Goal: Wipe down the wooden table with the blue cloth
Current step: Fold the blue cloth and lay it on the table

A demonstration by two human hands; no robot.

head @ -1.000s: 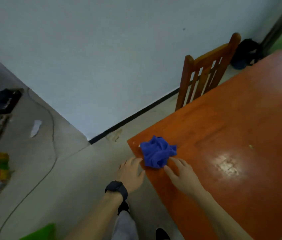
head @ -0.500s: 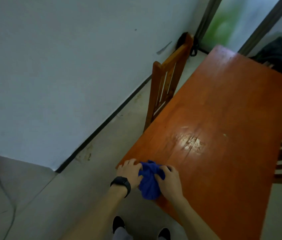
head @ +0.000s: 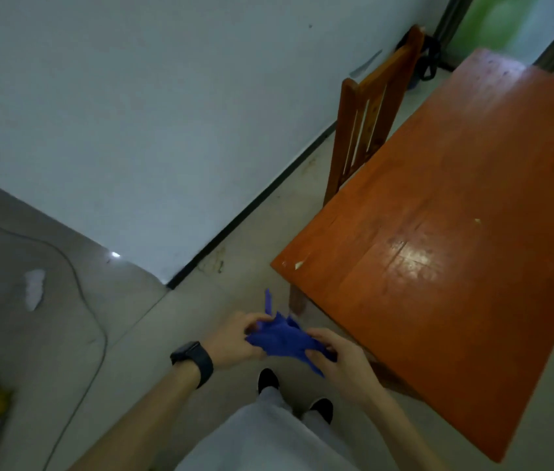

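**A:** What is nearest the camera?

**B:** Pale grey trouser legs and two dark shoes (head: 321, 406) on the tiled floor (head: 153, 334). Just above them both hands hold the blue cloth (head: 284, 338) in the air, off the table and over the floor.

**A:** How do the hands grip it?

**B:** The left hand (head: 235, 338), with a black watch (head: 194, 360) on its wrist, pinches the cloth's left side with curled fingers. The right hand (head: 345, 363) is closed on the right side, thumb on top. The cloth is bunched between them, with one corner sticking up.

**A:** And the wooden table?

**B:** The wooden table (head: 455, 266) lies to the right of the hands, its near corner just beyond them, one leg showing beneath. A glossy patch of reflected light sits on the top, with a small pale fleck (head: 477, 220) past it and a pale chip (head: 298, 265) near the left corner.

**A:** Anything around that stands in the way?

**B:** A wooden chair (head: 370, 107) is pushed against the table's left edge, further back. On the floor to the left a thin cable (head: 78, 283) curves along, with a white scrap (head: 34, 288) beside it and something blurred and colourful at the far left edge.

**A:** Any containers?

**B:** None that I can make out. Furthest off is the white wall (head: 150, 113) with a dark baseboard, and a dark object behind the chair, too dim to name.
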